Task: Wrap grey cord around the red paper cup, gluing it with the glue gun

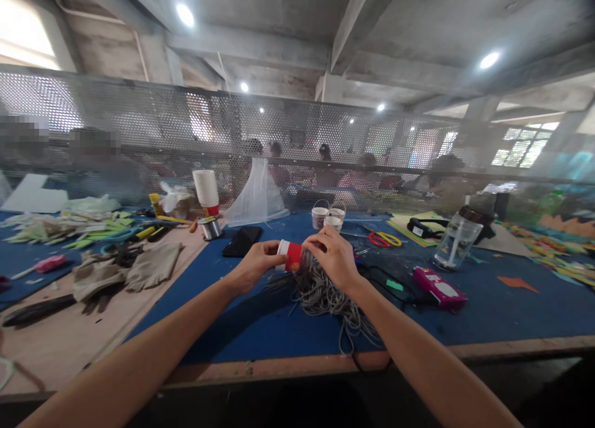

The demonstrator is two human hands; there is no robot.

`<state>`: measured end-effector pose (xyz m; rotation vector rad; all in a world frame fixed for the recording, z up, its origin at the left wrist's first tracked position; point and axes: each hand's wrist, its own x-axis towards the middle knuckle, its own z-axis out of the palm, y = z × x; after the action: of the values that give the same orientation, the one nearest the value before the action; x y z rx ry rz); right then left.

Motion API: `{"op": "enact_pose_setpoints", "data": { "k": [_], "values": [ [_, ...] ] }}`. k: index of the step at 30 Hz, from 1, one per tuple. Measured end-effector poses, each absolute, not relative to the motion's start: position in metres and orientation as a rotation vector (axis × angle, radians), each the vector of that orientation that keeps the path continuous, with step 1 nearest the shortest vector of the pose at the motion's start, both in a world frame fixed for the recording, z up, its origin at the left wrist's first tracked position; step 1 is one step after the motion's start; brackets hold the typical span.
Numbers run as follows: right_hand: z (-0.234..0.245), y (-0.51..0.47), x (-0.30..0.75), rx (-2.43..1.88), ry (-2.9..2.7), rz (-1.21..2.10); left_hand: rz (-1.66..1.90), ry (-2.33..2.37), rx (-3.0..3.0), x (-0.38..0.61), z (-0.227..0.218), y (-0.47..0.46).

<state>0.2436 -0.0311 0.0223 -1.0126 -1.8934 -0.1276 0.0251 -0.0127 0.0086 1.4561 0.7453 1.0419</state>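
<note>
Red paper cup (292,255) held on its side between both hands, just above a bundle of grey cord (325,295).
The cup's left end is pinched by the left hand (253,265); its right end is gripped by the right hand (335,259), fingers curled where cord meets cup. The work is judged part-way: most cord lies loose below the cup. Behind the cup, about three small handled cups (328,217) are counted; left of it, one stack of white cups (206,189); right of it, one pair of scissors (385,238).
</note>
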Motion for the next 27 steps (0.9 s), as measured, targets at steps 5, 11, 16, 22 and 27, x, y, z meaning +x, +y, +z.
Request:
{"op": "enact_pose_setpoints", "data": {
  "k": [5,11,16,22,27],
  "values": [
    [0.0217,-0.0309,0.2437,-1.006,-1.886,-0.127,1.041,0.742,1.43,0.025,0.0087,-0.0128],
    [0.0218,-0.0303,0.2441,-1.002,-1.875,-0.135,1.042,0.733,1.409,0.0246,0.0087,-0.0113],
    [0.0236,-0.0307,0.2444,-1.006,-1.87,-0.129,1.038,0.735,1.396,0.0251,0.0107,-0.0131],
    [0.0225,-0.0294,0.2441,-1.008,-1.871,-0.117,1.024,0.727,1.393,0.0253,0.0106,-0.0135],
    [0.0234,-0.0313,0.2437,-1.009,-1.883,-0.108,1.01,0.728,1.412,0.0251,0.0094,-0.0123]
  ]
}}
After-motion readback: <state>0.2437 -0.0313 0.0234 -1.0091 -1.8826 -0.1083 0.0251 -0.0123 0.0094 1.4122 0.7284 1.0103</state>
